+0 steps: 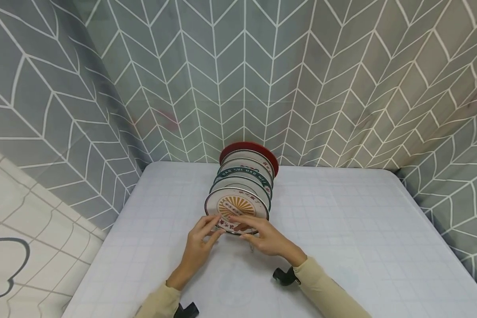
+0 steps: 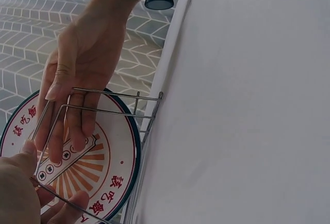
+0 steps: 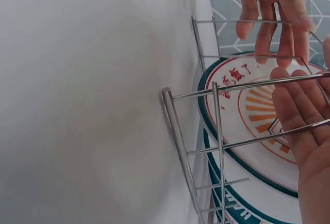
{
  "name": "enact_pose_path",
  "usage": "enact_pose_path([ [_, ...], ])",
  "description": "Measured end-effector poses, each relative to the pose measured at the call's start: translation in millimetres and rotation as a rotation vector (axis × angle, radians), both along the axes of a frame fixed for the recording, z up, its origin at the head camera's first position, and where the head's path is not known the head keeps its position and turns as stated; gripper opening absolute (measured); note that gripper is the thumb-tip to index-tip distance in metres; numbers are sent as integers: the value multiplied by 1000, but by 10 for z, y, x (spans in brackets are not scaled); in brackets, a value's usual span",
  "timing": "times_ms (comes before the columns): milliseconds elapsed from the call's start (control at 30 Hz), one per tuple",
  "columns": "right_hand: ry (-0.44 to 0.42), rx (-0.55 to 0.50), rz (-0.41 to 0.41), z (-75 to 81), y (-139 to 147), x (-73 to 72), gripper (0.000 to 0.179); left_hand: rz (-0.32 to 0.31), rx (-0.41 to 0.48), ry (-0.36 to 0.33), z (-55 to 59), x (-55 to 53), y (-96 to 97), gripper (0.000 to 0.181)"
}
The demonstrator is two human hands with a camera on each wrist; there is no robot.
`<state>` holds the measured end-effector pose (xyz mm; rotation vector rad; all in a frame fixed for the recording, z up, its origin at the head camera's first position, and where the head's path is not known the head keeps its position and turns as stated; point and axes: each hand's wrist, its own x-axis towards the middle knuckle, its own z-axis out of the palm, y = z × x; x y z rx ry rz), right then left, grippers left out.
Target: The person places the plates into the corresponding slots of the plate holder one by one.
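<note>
Several round plates stand on edge one behind another in a metal wire dish rack (image 3: 178, 141). The front plate (image 1: 212, 205) is white with an orange sunburst and red lettering; its rim shows dark green in the wrist views. My left hand (image 1: 198, 243) is at the rack's near left side, its thumb and fingers about the wire. From the right, my right hand (image 1: 268, 237) holds the front wire loop between thumb and long, nearly straight fingers. Those fingers reach across in front of the plate. Most of the rack is hidden behind plates and hands in the head view.
A plate with a red rim (image 1: 249, 145) stands at the back of the row, near the patterned curtain (image 1: 262, 79). The rack is on a white-covered table (image 1: 342, 221). Black wrist cameras (image 1: 285, 277) sit at both cuffs.
</note>
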<state>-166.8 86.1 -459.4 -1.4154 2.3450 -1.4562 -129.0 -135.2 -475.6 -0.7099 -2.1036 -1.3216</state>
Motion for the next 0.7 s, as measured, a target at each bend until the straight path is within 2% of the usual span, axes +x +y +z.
enact_pose_path([
  [167, -1, 10, -17, -3, 99, 24, 48, -48, 16, -11, -236, -79, 3, 50],
  [267, 24, 1, -27, -4, 146, 46, 46, -46, 33, 15, -247, -62, 53, 51],
  [433, 42, -12, -61, -5, 231, 89, 43, -46, 55, -34, -251, -22, 125, 48],
  [533, 18, -13, -98, -17, 267, 115, 43, -42, 58, -56, -255, -6, 152, 47],
  [700, 0, -36, -150, -65, 294, 150, 42, -35, 59, -51, -262, 6, 183, 45],
])
